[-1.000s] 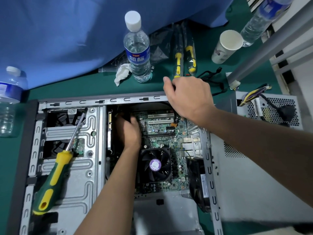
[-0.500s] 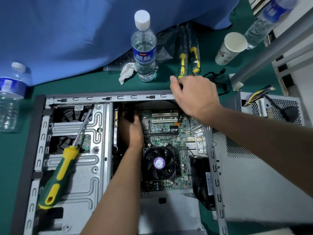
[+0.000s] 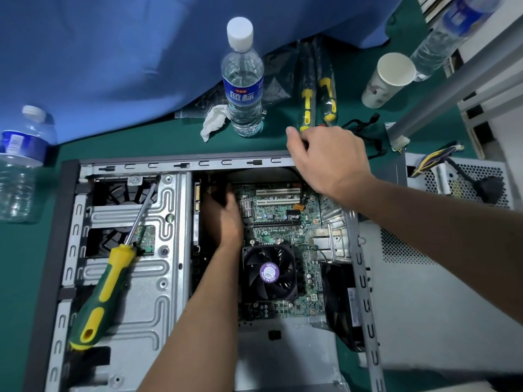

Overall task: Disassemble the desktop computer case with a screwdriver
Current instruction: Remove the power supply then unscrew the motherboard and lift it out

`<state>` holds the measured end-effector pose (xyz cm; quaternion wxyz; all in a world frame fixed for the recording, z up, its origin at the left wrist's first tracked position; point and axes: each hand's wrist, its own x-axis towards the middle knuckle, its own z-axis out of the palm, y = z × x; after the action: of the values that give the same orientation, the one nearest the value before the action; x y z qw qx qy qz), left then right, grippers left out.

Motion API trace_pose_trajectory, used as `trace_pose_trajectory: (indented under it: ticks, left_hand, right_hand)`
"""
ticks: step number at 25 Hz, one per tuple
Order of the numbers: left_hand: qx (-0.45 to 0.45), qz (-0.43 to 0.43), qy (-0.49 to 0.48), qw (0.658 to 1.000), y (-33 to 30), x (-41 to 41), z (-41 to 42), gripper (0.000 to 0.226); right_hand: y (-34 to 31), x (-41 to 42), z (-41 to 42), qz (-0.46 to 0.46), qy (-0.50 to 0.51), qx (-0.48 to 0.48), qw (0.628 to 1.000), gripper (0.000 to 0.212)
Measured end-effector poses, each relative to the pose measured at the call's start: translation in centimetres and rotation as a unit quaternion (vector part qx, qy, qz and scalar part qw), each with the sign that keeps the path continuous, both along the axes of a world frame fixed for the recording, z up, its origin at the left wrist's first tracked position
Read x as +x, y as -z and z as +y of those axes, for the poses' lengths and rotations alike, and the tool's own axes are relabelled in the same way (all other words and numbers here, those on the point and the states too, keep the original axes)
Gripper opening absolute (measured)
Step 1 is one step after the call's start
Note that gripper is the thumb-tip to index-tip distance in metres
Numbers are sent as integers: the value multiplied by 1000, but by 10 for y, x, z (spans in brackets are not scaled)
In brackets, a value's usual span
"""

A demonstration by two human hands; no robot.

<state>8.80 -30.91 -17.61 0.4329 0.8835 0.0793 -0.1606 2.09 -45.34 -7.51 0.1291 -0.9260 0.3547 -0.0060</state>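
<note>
Case [image 3: 181, 165] lies open on its side, mid-table on the green mat [image 3: 25, 250], board [image 3: 283, 222] and CPU fan [image 3: 270, 271] exposed. Left hand [image 3: 223, 219] reaches deep into the bay at the board's left edge, fingers curled around something dark there; what it is cannot be made out. Right hand [image 3: 328, 159] rests over the case's top rail, fingers bent over the edge, seemingly bracing it.

Screwdriver [image 3: 107, 278] lies idle on the drive cage [image 3: 135, 292], tip toward the top rail, touched by neither hand.

Step in hand, as judged: freeing a part or connector by hand, not unscrewing. Next move likely calls for a steady pull with the case held still, then picking up the screwdriver for whatever screws remain.

Around: power supply [image 3: 467, 179] out, just right of the case; bottle [image 3: 244, 89], tissue [image 3: 213, 123], two bagged screwdrivers [image 3: 318, 89] and cup [image 3: 389, 77] beyond the rail.
</note>
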Motion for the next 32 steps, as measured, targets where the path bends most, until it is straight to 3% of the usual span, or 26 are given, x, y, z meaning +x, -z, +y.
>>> trace_pose_trajectory:
  ticks: [7,12,17,20,25,32]
  left_hand:
    - [20,-2,5,1000,7,0,2,58]
    - [-35,-7,46,998,7,4,7,30]
    - [-40,18,-28,999,-6,-5,0,50]
    - [-38,10,-37,999,-4,-2,-1,48]
    - [-35,-14,37,999,6,3,8,33]
    - [-34,0,-40,999,1,-2,-2,53]
  right_hand:
    - [-3,0,0,-10,-1,13,1000,60]
    - [-3,0,1,-10,-3,10,1000,60]
    - [-4,-1,1,-10,-1,15,1000,60]
    - [-3,-1,1,-12,-3,12,1000,60]
    - [-1,0,0,-7,-2,2,1000,59]
    - [-1,0,0,-8,-4,5,1000,59]
